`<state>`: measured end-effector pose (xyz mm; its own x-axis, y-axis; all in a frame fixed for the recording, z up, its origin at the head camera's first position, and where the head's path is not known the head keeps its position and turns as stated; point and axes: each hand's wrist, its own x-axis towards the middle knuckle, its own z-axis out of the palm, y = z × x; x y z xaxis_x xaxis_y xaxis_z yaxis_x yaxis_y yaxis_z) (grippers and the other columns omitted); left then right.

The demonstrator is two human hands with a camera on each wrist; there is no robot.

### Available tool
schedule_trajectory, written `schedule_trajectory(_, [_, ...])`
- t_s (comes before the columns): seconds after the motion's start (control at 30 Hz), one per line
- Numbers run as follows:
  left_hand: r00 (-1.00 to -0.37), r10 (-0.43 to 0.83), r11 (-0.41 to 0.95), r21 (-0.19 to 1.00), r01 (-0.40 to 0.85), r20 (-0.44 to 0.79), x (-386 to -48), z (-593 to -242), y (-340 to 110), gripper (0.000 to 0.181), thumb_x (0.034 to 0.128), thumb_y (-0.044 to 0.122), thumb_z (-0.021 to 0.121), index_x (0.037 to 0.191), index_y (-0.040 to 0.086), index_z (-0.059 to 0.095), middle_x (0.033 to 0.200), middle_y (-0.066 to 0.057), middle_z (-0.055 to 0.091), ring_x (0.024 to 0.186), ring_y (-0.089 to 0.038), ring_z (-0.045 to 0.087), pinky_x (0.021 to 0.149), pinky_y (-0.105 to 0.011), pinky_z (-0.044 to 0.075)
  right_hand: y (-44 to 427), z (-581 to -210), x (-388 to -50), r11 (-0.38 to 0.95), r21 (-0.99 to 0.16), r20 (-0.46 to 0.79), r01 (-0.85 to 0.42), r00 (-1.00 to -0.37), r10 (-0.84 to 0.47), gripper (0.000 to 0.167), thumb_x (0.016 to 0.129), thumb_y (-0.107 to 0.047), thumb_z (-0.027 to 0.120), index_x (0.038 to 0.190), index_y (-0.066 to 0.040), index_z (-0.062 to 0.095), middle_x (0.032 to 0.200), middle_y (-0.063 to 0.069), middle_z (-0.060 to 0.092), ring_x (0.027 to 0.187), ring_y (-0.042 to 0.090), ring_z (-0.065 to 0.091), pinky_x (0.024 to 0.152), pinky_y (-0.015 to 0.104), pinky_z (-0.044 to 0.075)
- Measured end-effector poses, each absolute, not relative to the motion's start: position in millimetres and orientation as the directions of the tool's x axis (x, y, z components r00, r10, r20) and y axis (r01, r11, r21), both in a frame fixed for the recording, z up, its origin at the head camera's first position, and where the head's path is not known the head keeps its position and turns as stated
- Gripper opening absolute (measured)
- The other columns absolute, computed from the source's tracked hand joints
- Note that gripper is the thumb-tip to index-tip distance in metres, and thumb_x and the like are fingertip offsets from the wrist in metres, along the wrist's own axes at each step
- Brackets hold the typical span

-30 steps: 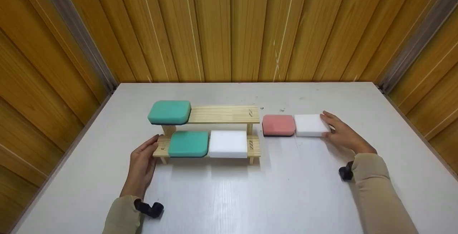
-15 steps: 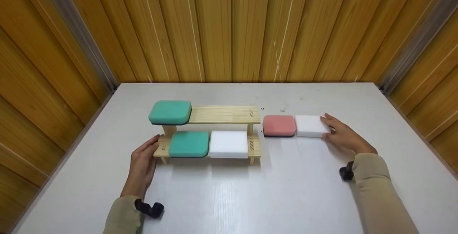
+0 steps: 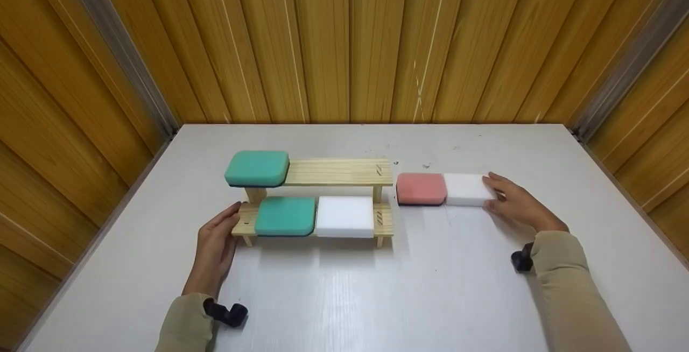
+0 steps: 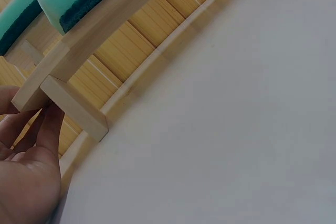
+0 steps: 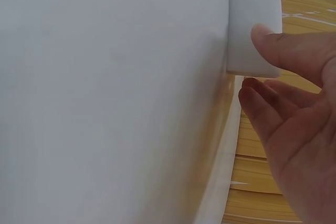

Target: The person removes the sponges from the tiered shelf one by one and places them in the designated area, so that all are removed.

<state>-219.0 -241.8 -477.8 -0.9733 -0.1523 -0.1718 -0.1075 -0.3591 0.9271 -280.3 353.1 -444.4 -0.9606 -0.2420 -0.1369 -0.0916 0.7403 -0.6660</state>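
Observation:
A two-tier wooden rack [image 3: 339,173] stands on the table. My left hand [image 3: 216,239] pinches the left end of its lower board, thumb above and fingers beneath in the left wrist view. One green sponge [image 3: 257,168] lies at the left of the upper board. On the lower board a second green sponge [image 3: 285,216] sits beside a white sponge block [image 3: 345,216]. To the right of the rack, a pink sponge [image 3: 421,188] lies end to end with another white sponge block [image 3: 467,189]. My right hand [image 3: 519,201] holds that block's right end, with the thumb on its near side [image 5: 255,24].
The white table [image 3: 344,298] ends at a wood-patterned panel wall [image 3: 344,45] at the back, with similar panels left and right. Each forearm has a black wrist camera [image 3: 229,314] strapped on.
The hands, rack and sponges keep their places. Only a very slight shift of the whole head view shows.

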Motion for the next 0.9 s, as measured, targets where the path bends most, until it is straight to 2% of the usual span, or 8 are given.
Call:
schedule_trajectory(0.33, [-0.973,-0.148,-0.348,0.93,-0.116,-0.176,-219,-477,-242,0.047,0.0992,0.008,0.049,0.145,0.001,0.039,0.155,-0.01,0.035,0.141,-0.018,0.037,0.105,-0.018,0.045,352,-445,-281,0.713,-0.695,-0.11,-0.095,-0.965,-0.236,0.076,0.093,-0.012,0.062,0.149,0.009,0.015,0.158,0.028,0.006,0.142,0.051,0.009,0.117,0.061,0.019])
schedule_trajectory(0.47, [-0.973,-0.148,-0.354,0.928,-0.115,-0.177,-218,-477,-241,0.047,0.0993,0.008,0.049,0.144,0.001,0.039,0.155,-0.01,0.035,0.141,-0.018,0.037,0.104,-0.018,0.046,352,-443,-280,0.719,-0.688,-0.099,-0.098,-0.969,-0.227,0.076,0.093,-0.012,0.062,0.15,0.006,0.016,0.158,0.028,0.008,0.143,0.05,0.01,0.117,0.06,0.021])
schedule_trajectory(0.9, [-0.972,-0.156,-0.378,0.92,-0.107,-0.177,-218,-477,-242,0.047,0.0985,0.008,0.051,0.143,0.0,0.041,0.153,-0.01,0.036,0.14,-0.019,0.038,0.105,-0.019,0.046,351,-434,-275,0.715,-0.684,-0.049,-0.144,-0.969,-0.242,0.079,0.094,-0.026,0.063,0.151,0.003,0.016,0.157,0.028,0.013,0.143,0.049,0.014,0.116,0.061,0.023])
